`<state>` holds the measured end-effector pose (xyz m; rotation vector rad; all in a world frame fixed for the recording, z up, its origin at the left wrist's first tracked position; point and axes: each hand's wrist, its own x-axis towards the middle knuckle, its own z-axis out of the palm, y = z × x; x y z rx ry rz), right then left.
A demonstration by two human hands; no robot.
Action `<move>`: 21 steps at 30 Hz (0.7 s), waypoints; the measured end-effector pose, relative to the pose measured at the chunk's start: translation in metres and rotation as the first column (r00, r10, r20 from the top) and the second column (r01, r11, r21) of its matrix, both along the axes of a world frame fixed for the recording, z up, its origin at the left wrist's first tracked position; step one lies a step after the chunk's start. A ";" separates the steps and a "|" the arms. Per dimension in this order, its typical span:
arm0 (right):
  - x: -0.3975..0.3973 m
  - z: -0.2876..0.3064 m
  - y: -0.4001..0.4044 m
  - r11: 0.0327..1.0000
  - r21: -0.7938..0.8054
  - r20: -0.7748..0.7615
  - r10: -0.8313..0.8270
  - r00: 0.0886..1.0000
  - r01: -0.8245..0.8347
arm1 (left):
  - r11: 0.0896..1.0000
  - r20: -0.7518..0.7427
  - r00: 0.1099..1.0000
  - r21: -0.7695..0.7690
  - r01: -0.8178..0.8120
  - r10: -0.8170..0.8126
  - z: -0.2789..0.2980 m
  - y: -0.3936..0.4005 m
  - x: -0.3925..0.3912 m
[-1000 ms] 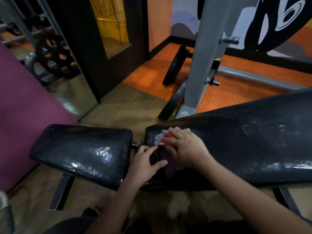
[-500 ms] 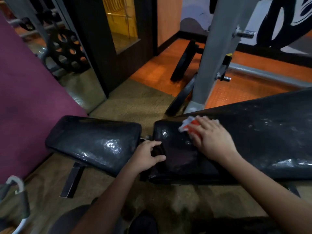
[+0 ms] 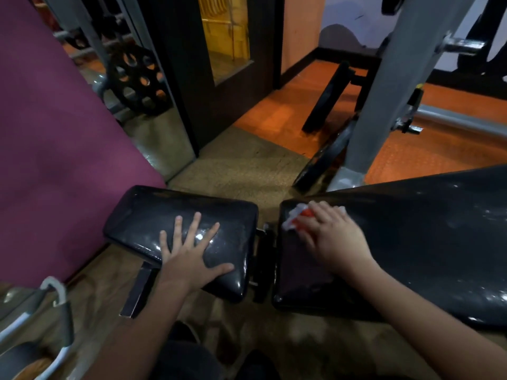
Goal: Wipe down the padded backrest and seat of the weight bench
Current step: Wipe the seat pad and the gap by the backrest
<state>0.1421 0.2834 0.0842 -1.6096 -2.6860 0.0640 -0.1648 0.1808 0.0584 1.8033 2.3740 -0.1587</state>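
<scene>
The black padded seat of the weight bench lies at centre left, and the long black backrest stretches off to the right. A narrow gap with a metal hinge separates them. My left hand rests flat on the seat with fingers spread and holds nothing. My right hand presses a red and white cloth onto the backrest's far corner near the gap. Most of the cloth is hidden under my fingers.
A grey steel upright rises behind the backrest, with black weight plates leaning at its base. A purple pad fills the left side. A mirror panel reflects a plate. Grey handles sit at lower left.
My left hand has moved from the backrest's near end, across the gap, onto the seat and now lies flat there. My right hand with the cloth stays on the backrest's far corner.
</scene>
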 end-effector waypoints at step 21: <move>-0.067 -0.014 -0.031 0.973 -0.137 0.115 0.203 0.972 -0.187 | 0.994 0.046 0.998 -0.097 -0.041 0.046 0.004 0.008 0.001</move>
